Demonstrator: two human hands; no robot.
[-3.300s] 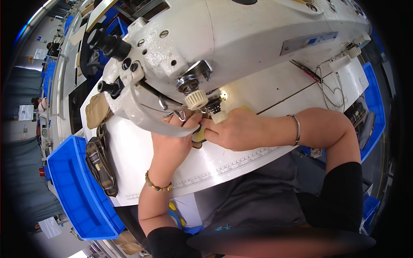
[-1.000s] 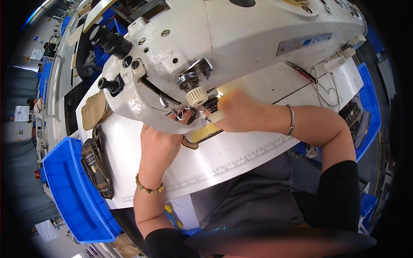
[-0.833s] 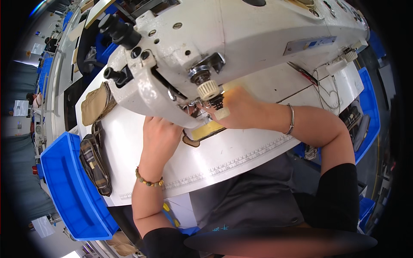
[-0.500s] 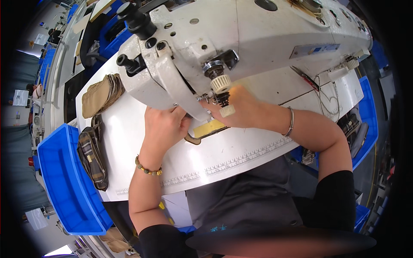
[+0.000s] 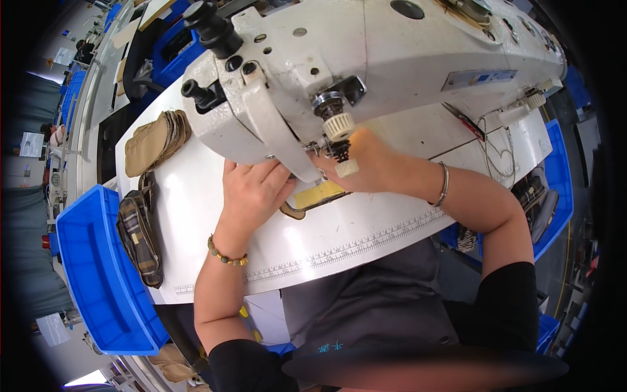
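A white sewing machine (image 5: 287, 117) stands over a white table. To the left of its needle area my left hand (image 5: 257, 191) has bent fingers, the thumb close to the index finger. Its fingertips go behind the machine head, so what they hold is hidden. My right hand (image 5: 373, 166) lies on the right of the needle area, its fingers mostly hidden behind the thread tension knob (image 5: 339, 126). Between the hands, a brown-edged fabric piece (image 5: 293, 212) shows beside a yellow plate (image 5: 319, 194) below the machine head.
Stacked tan fabric pieces (image 5: 151, 145) and a plaid fabric item (image 5: 138, 232) lie on the left of the table. A blue bin (image 5: 98, 274) stands beyond the left edge; another blue bin (image 5: 560, 189) is at right. Red-handled tweezers (image 5: 467, 124) lie behind my right forearm.
The fingers of my left hand have loosened from a tight curl and reach further forward toward the machine head. My right hand has hardly moved.
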